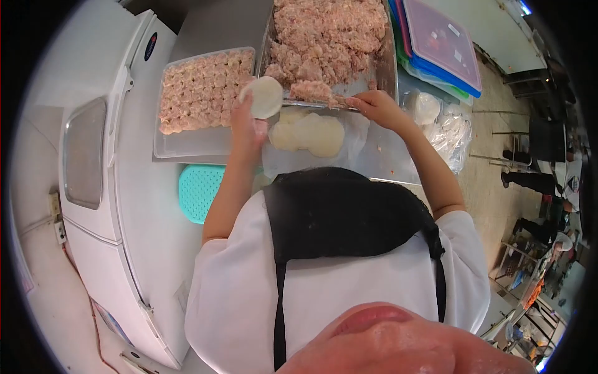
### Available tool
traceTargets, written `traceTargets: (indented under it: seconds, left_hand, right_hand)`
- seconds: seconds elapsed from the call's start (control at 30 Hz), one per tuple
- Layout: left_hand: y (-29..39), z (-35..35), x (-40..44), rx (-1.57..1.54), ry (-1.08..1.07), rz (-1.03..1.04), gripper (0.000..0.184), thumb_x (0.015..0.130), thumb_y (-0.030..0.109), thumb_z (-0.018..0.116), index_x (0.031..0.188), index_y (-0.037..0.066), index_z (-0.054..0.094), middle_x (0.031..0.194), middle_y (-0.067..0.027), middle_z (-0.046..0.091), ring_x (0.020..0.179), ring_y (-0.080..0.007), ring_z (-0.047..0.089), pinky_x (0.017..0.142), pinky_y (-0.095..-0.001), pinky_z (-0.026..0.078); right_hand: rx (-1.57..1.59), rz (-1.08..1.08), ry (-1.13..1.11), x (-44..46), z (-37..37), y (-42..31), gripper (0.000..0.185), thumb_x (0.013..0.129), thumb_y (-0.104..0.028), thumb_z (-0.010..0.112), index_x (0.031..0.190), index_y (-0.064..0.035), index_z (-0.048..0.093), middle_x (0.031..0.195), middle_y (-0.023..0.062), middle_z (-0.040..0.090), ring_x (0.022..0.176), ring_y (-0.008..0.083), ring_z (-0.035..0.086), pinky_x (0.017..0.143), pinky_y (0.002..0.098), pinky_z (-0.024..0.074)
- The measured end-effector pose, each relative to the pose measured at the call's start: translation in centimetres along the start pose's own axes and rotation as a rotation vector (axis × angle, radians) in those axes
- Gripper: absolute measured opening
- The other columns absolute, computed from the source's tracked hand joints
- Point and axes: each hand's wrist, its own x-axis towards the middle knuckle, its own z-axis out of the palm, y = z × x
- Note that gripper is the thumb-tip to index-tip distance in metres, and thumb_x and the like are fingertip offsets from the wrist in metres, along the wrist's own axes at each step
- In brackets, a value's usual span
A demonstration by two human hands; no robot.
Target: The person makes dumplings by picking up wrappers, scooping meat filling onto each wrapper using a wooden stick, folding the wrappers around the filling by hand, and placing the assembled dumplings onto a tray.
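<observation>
My left hand (247, 121) holds a round white wrapper (265, 98) near the right edge of a tray of filled dumplings (202, 90). With my right hand (375, 107) I grip a thin utensil, its far end loaded with pinkish filling (313, 91) at the near edge of a large metal pan (391, 68). More filling (330, 37) fills much of that pan. Below it, stacks of round wrappers (308, 134) lie on clear plastic, between my two forearms.
Coloured lids (442, 47) are stacked at the upper right, above bagged white wrappers (445, 128). A turquoise perforated basket (200, 192) sits below the dumpling tray. A white appliance (140, 187) stands at left. Other people are at the far right.
</observation>
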Motion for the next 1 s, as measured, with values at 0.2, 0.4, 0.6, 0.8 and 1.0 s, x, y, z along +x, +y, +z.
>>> traceTargets:
  seconds: [0.2,0.4,0.6,0.8,1.0]
  left_hand:
    - [-2.8,7.7,1.9,-0.305,-0.114,-0.264,0.043,0.098,0.029,0.036,0.128,0.000,0.045,0.127,-0.0178,0.052,0.122,-0.0314,0.048,0.104,-0.0501,0.037]
    - [-1.1,10.3,3.5,-0.458,-0.069,-0.249,0.058,0.095,0.053,0.036,0.117,0.001,0.048,0.120,-0.0172,0.051,0.116,-0.0323,0.047,0.105,-0.0529,0.033]
    - [-2.5,11.9,2.8,-0.296,-0.028,-0.218,0.065,0.091,0.059,0.039,0.120,0.003,0.051,0.122,-0.0194,0.050,0.115,-0.0359,0.047,0.102,-0.0599,0.031]
    - [-2.8,12.4,2.3,-0.274,-0.051,-0.237,0.058,0.088,0.056,0.051,0.114,0.004,0.054,0.120,-0.0186,0.053,0.115,-0.0348,0.049,0.098,-0.0603,0.034]
    - [-3.1,13.2,2.0,-0.371,-0.195,-0.195,0.049,0.087,0.038,0.057,0.117,0.000,0.050,0.119,-0.0177,0.053,0.108,-0.0339,0.054,0.098,-0.0544,0.039]
  right_hand:
    - [0.443,0.148,0.131,1.6,-0.7,-0.6,0.035,0.093,-0.032,0.055,0.110,-0.0024,0.064,0.082,0.0092,0.067,0.069,0.0239,0.061,0.066,0.0372,0.0466]
    - [-0.228,-0.192,0.306,-0.7,-2.5,-1.8,0.027,0.091,-0.027,0.056,0.105,-0.0046,0.063,0.088,0.0137,0.061,0.082,0.0324,0.062,0.072,0.0420,0.0489]
    - [-0.393,-0.177,0.324,-2.8,-3.5,-2.3,0.024,0.091,-0.022,0.054,0.110,-0.0087,0.059,0.086,0.0138,0.058,0.080,0.0353,0.061,0.067,0.0441,0.0491]
    - [-0.584,-0.204,0.300,-5.1,-6.3,-4.8,0.026,0.088,-0.018,0.055,0.111,-0.0080,0.059,0.082,0.0125,0.055,0.075,0.0320,0.062,0.065,0.0444,0.0491]
    - [-0.216,-0.256,0.295,-4.1,-6.3,-1.7,0.029,0.093,-0.022,0.052,0.112,-0.0007,0.059,0.082,0.0143,0.058,0.074,0.0318,0.060,0.068,0.0412,0.0472]
